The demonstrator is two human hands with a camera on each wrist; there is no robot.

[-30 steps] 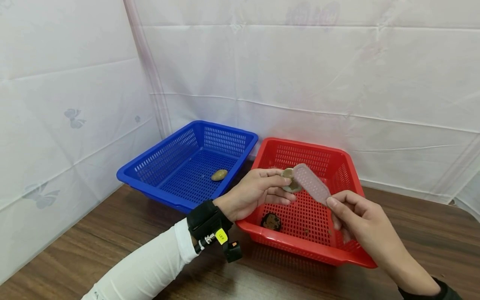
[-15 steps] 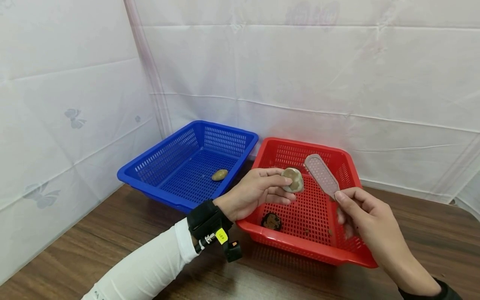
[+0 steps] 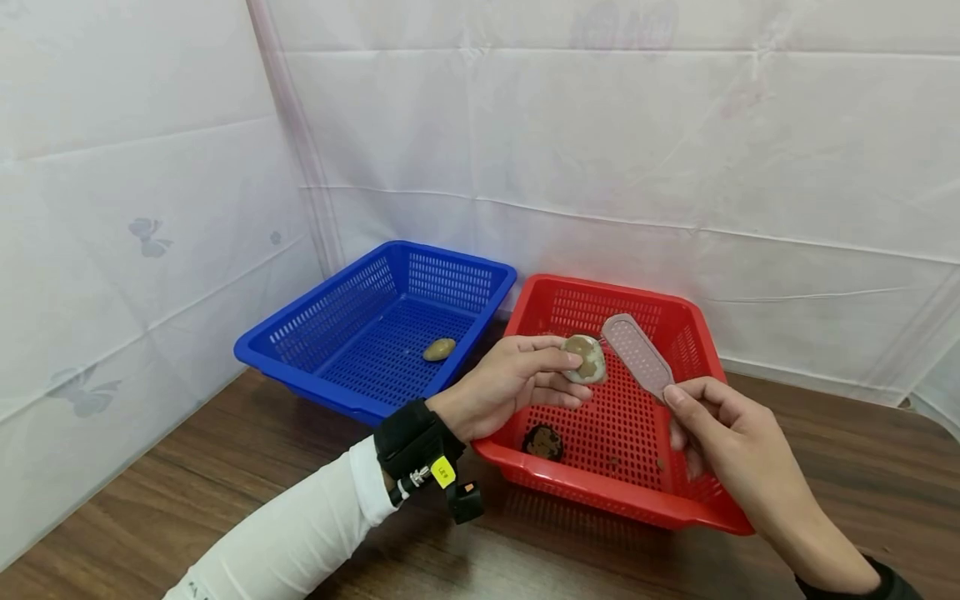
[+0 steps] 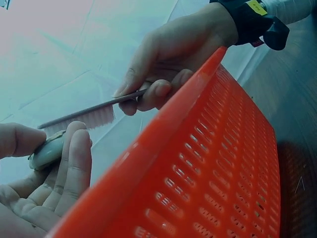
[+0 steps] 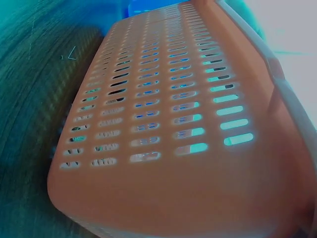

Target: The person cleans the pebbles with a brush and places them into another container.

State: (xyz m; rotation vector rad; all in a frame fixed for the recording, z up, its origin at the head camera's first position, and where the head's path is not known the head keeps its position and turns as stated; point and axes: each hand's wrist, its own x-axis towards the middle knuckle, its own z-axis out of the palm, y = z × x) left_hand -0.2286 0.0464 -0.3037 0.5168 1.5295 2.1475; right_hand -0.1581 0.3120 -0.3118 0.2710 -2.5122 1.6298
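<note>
My left hand (image 3: 528,372) pinches a pale greenish egg (image 3: 587,358) with a brown patch on top, above the red basket (image 3: 600,515). My right hand (image 3: 731,442) grips the narrow end of a flat pink brush (image 3: 637,357). In the left wrist view, the brush (image 4: 81,114) has pale bristles facing down, its far end over the egg (image 4: 49,150). Whether the bristles touch the egg I cannot tell. Only the red basket's outer wall (image 5: 168,188) fills most of the right wrist view; no hand shows there.
Inside the red basket lies a round black lump with brown patches (image 3: 543,443) and small brown crumbs (image 3: 613,462). To the left, a blue basket (image 3: 367,329) holds one olive-brown egg (image 3: 438,350). Both stand on a dark wooden table (image 3: 187,492) before a white curtain (image 3: 600,150).
The brush lay over the egg's right part, drew back up and right, and has come slightly down and left beside it. The left hand stays put; the egg has tilted slightly.
</note>
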